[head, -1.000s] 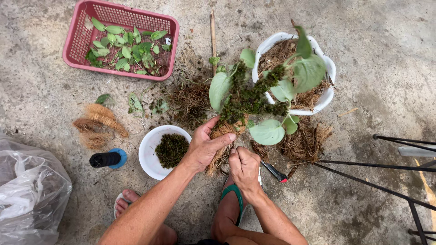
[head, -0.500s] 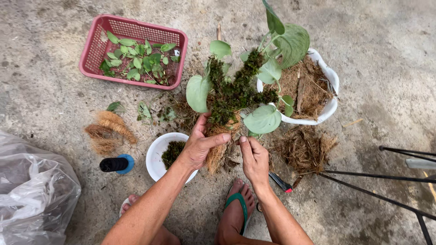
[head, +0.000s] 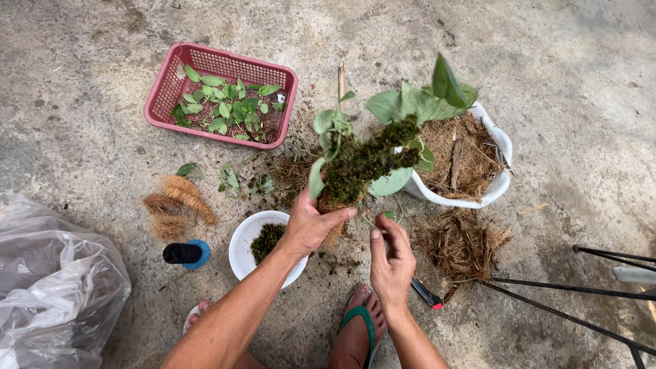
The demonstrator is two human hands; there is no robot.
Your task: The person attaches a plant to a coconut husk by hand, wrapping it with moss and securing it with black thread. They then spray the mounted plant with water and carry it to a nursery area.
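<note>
Moss pole [head: 362,167] lifted clear of pot [head: 502,181], left hand [head: 311,225] gripping base, right hand [head: 393,256] loose; not replanted.

I count two bare hands, the left hand [head: 309,229] and the right hand [head: 392,258], plus one moss-covered plant [head: 362,160] on a pole, one pink basket [head: 166,102] of leaf cuttings, one white pot [head: 501,183] of brown fibre, and one small white bowl [head: 240,250] with dark moss in it. On the concrete I log one black-and-blue bottle [head: 184,253], one crumpled clear plastic bag [head: 58,294], two coils of brown coir [head: 179,203], one loose heap of fibre [head: 459,242], and one red-handled tool [head: 427,294]. One foot in a green sandal [head: 357,333] shows fully, and I note the toes of a second foot [head: 198,313].
</note>
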